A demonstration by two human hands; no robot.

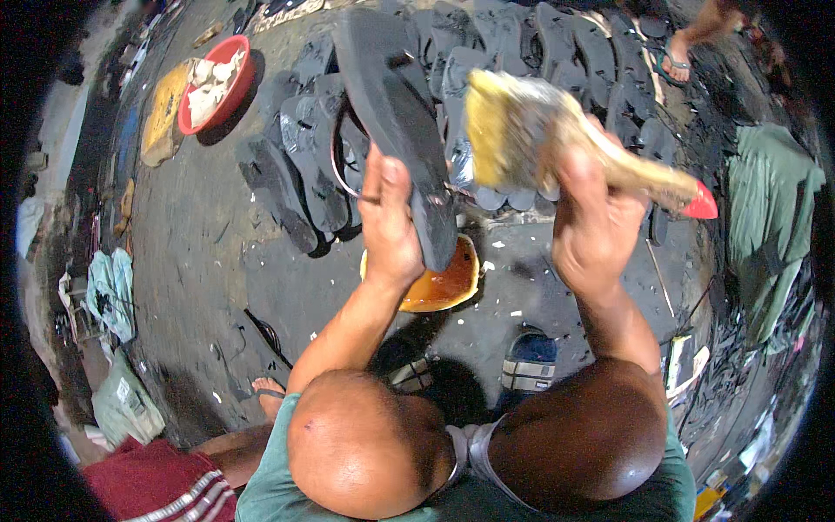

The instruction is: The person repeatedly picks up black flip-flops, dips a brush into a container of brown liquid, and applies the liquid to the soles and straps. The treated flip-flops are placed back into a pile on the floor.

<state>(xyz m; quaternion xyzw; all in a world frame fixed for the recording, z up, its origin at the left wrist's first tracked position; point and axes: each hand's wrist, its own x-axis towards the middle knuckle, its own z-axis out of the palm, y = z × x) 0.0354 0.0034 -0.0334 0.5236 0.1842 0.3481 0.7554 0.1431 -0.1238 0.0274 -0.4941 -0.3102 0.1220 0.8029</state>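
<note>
My left hand (389, 235) is closed round the lower part of a black flip-flop (396, 113), held tilted upright above the floor. Its thin strap hangs out on the left side. In my right hand (596, 217) is a wide paintbrush (539, 130) with yellow bristles and a wooden handle tipped in red. The bristles point left towards the flip-flop, and a gap seems to lie between them. Below my left hand stands a shallow yellow-rimmed bowl (435, 309) of amber-brown liquid, partly hidden by the hand and flip-flop.
Beyond my hands, several black flip-flops (278, 187) lie in rows on the dark floor. A red basin (235, 111) of pale scraps stands at far left, beside a yellow slab (163, 113). Green cloth (765, 217) lies right. Other people's feet show at far right (677, 65) and near left (270, 396).
</note>
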